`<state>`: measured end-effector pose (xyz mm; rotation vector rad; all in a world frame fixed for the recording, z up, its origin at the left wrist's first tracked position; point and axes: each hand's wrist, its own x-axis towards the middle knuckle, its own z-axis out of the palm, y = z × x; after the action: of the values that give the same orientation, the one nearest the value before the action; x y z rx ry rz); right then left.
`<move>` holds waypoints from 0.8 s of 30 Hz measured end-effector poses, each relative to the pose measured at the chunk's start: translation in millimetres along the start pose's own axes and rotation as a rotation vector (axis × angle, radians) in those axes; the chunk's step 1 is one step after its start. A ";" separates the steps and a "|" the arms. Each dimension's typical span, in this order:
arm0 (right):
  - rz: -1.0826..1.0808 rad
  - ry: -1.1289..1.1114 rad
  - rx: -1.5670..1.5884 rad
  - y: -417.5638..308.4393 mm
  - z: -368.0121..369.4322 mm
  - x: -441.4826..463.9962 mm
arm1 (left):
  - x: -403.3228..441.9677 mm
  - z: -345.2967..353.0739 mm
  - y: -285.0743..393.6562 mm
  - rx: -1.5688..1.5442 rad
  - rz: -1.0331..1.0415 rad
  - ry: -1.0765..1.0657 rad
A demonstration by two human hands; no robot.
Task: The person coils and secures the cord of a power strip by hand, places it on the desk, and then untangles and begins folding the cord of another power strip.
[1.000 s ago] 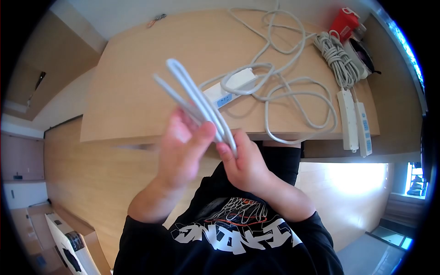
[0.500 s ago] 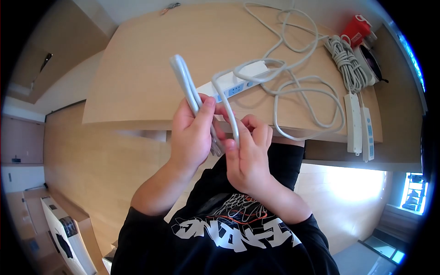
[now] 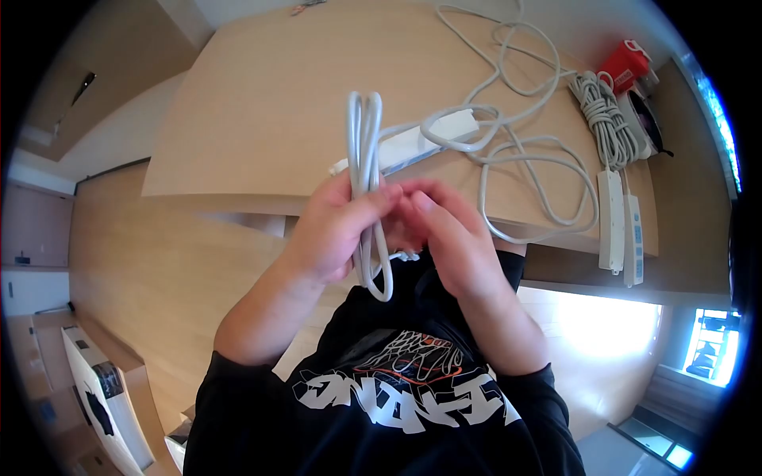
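Note:
My left hand [image 3: 321, 230] is closed around a folded bundle of pale grey cable [image 3: 364, 135], its loops standing upright above the thumb and hanging below the palm. My right hand [image 3: 459, 242] is beside it, its thumb and bent fingers close to the left thumb tip. What the right fingers grip is hidden, and they are partly blurred. A small whitish cable end [image 3: 406, 256] shows below the hands. Behind the bundle, a white power strip [image 3: 432, 139] lies on the desk, with a loose loop of cable [image 3: 463, 109] over its right end.
Loose cable coils [image 3: 548, 143] spread over the right side of the wooden desk [image 3: 262, 103]. Further right are a tied cable hank [image 3: 603, 119], two more power strips [image 3: 610, 222] near the desk edge, and a red object [image 3: 623, 65]. A small item [image 3: 308, 6] lies at the far edge.
The bundle has swung more upright and to the right. My right hand has risen to the left thumb, and the cable strand it pinched now passes behind the bundle.

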<state>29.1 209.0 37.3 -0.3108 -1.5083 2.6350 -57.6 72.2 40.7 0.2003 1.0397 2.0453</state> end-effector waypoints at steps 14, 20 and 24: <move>-0.334 -0.411 -0.612 -42.0 -25.5 119.1 | -4.1 -18.1 15.4 -0.292 -0.283 -0.262; -0.531 -0.389 -1.601 -74.3 -43.5 138.6 | 12.8 -43.7 18.8 -0.467 -0.240 -0.383; -0.150 -0.510 -1.485 -98.6 -52.2 123.2 | 17.8 -44.3 22.6 -0.469 -0.279 -0.434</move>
<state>-81.9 325.0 80.4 0.4331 -3.1423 0.9970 -103.3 50.9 25.0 0.2254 0.2910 1.8194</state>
